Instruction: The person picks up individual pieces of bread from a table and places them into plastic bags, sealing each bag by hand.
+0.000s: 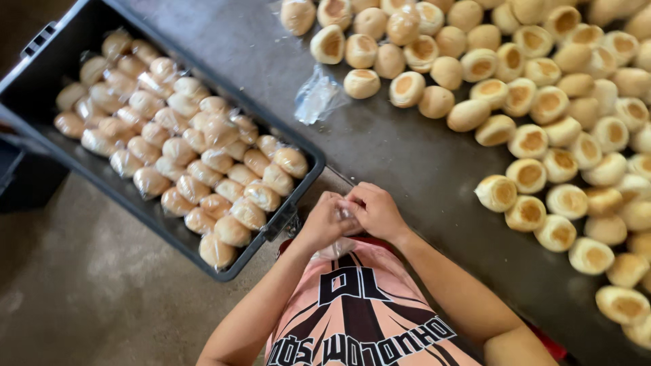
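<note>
Both hands meet at the table [380, 156] edge: left hand [324, 220] and right hand [377, 211] pinch 1 clear plastic bag [347, 215] between them. Crate [169, 152] of bagged buns sits left of the hands, nearer the left; loose buns [542, 122] lie right.

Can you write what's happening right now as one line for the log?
left hand: on clear bag | right hand: on same bag | crate: bagged buns | table: loose buns, spare bags

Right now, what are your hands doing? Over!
Left hand and right hand together, pinching a clear plastic bag at the chest. Bagged buns fill the black crate. Loose buns cover the table.
</note>
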